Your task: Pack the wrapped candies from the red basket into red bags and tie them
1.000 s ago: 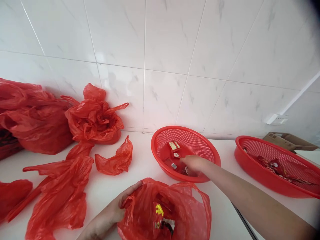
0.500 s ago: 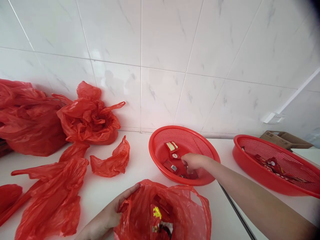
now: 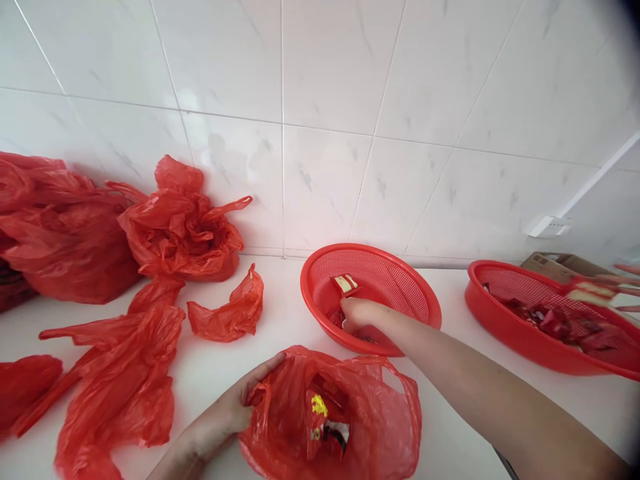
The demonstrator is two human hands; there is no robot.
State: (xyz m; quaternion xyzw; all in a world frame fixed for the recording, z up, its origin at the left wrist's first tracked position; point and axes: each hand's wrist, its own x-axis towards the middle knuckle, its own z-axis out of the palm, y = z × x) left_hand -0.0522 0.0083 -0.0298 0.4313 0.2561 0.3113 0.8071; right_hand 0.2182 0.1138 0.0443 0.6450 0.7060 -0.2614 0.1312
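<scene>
My left hand [image 3: 239, 403] grips the left edge of a red plastic bag [image 3: 400, 427], thumb and fingers closed on the film. The bag's mouth gapes upward, and a few packets [image 3: 325, 420] with yellow, white and black print lie inside. Behind the bag stands a round red mesh basket [image 3: 427, 293] holding several small red packets. My right hand [image 3: 356, 315] reaches down into it, its fingers curled among the packets near the left side; what they grasp is hidden. A cream-and-red packet [image 3: 345, 285] lies just beyond that hand.
A second red basket [image 3: 500, 340] with red packets stands at right, another person's hand [image 3: 623, 288] over it with a blurred packet. Behind it is a cardboard box [image 3: 545, 267]. Full red bags [image 3: 187, 233] and loose red bags [image 3: 120, 380] lie at left, below the tiled wall [image 3: 325, 67].
My right hand has moved left and deeper into the middle basket. Another person's hand has appeared over the right basket, where more packets now lie. My left hand keeps hold of the bag.
</scene>
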